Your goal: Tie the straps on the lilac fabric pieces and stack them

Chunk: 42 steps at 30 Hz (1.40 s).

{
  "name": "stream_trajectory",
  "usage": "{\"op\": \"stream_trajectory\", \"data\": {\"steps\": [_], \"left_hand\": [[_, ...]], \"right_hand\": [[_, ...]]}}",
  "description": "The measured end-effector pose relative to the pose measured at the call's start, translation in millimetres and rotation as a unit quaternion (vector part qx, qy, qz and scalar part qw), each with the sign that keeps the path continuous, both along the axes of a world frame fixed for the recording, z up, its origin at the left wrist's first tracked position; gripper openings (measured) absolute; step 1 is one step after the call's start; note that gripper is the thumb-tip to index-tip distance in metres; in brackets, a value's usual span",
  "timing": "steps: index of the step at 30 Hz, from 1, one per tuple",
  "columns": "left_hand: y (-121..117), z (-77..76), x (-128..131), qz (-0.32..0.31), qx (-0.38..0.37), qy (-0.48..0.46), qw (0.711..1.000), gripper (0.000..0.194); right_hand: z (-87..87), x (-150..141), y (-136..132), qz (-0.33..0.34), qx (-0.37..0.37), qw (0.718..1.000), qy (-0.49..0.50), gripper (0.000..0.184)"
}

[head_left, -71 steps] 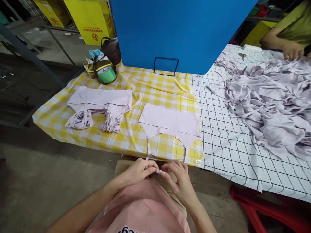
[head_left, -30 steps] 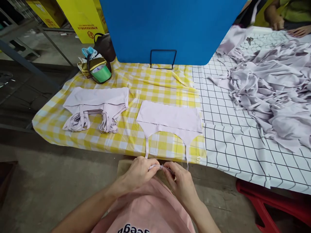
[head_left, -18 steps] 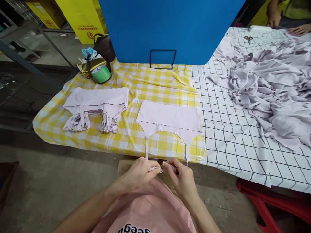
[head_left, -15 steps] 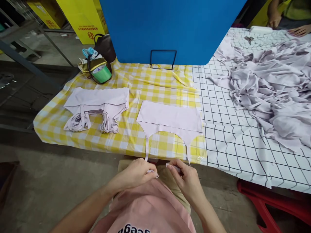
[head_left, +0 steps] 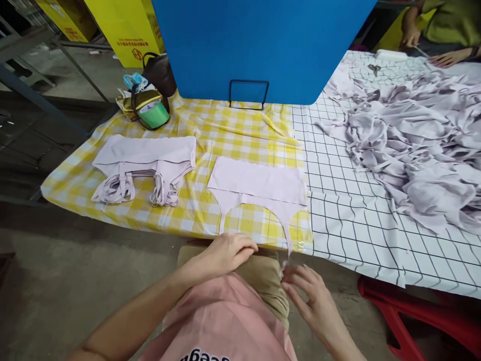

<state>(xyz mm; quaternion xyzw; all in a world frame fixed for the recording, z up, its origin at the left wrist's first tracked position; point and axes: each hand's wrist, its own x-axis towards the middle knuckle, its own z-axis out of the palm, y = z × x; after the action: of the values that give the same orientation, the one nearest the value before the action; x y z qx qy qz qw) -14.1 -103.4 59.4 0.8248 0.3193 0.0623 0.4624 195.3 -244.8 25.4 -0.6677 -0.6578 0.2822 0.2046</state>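
A pale lilac camisole-like garment (head_left: 259, 183) lies flat on the yellow checked cloth, its two straps toward me. My left hand (head_left: 233, 250) is at the table edge with fingers closed together, and the left strap (head_left: 222, 223) runs into it; the strap's end is hidden beneath the hand. The right strap (head_left: 287, 240) hangs over the edge, its lower end blurred beside the fingertips of my right hand (head_left: 306, 291). That hand's fingers are apart and loosely bent. A neat stack of matching garments (head_left: 146, 153) with looped straps lies to the left.
A large heap of lilac garments (head_left: 421, 145) covers the white grid cloth on the right. Behind stands a blue panel (head_left: 240, 45) with a black wire bracket (head_left: 248, 94). A green-and-gold container (head_left: 152, 110) sits back left; a red stool (head_left: 398, 311) is below right. Another person's hands (head_left: 447, 57) are far right.
My right hand has moved right and down, and its fingers have opened beside the right strap. My left hand has shifted slightly up to the table edge, over the left strap.
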Motion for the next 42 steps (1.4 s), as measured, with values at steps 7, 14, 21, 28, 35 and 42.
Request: {"op": "stream_trajectory", "data": {"steps": [7,14,21,28,35,42], "left_hand": [[38.5,-21.7,51.7,-0.025,0.198,-0.044,0.979,0.026],[40.8,-39.5,83.1,-0.161,0.213,0.009,0.964,0.050],[32.2,-46.6,80.1,-0.198,0.235,0.033,0.951,0.069],[31.1,-53.8,81.9,-0.186,0.247,0.028,0.951,0.071],[32.3,-59.0,81.3,-0.180,0.230,0.025,0.956,0.071],[22.3,-8.7,92.5,-0.134,0.068,-0.055,0.987,0.054]], "right_hand": [[-56.2,-5.5,14.9,-0.332,-0.055,0.924,0.182,0.049],[-54.3,-21.2,26.1,-0.261,-0.108,0.884,0.372,0.040],[-1.3,15.4,-17.9,-0.201,-0.116,0.961,0.153,0.045],[81.9,64.1,-20.4,-0.149,-0.077,0.986,-0.023,0.036],[110.0,84.4,-7.0,-0.205,0.033,0.976,-0.066,0.026],[119.3,68.0,18.8,-0.192,0.026,0.981,0.004,0.024]]}}
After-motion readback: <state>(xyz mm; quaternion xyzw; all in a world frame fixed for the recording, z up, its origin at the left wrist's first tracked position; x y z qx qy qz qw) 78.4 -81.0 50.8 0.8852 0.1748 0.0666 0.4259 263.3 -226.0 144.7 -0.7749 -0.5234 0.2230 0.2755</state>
